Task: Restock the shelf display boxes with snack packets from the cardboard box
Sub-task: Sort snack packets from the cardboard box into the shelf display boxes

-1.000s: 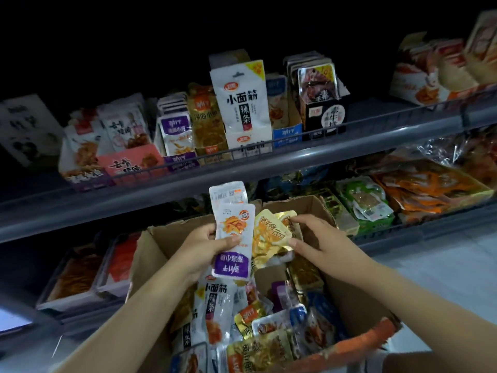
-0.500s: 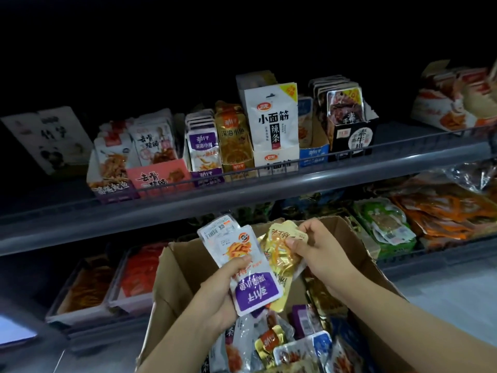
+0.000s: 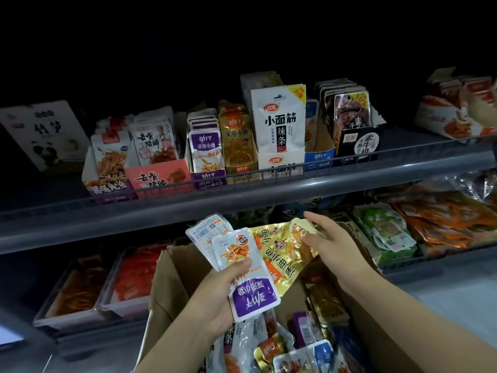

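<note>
Dim light is falling from the front onto the shelf packets [image 3: 278, 122], the upper background is sinking into black, foil is glaring faintly, and edges are bending and blurring.

Left hand [image 3: 215, 294] grips purple-white packets [image 3: 247, 275]; right hand [image 3: 329, 242] pinches gold packets [image 3: 282, 254].

A grey metal shelf [image 3: 269, 195] with a wire front rail is seen running across the scene. Above and behind it, everything is lost in darkness. A lower grey shelf [image 3: 435, 267] is seen beneath. Pale floor [image 3: 457, 300] is lit at the right.
</note>
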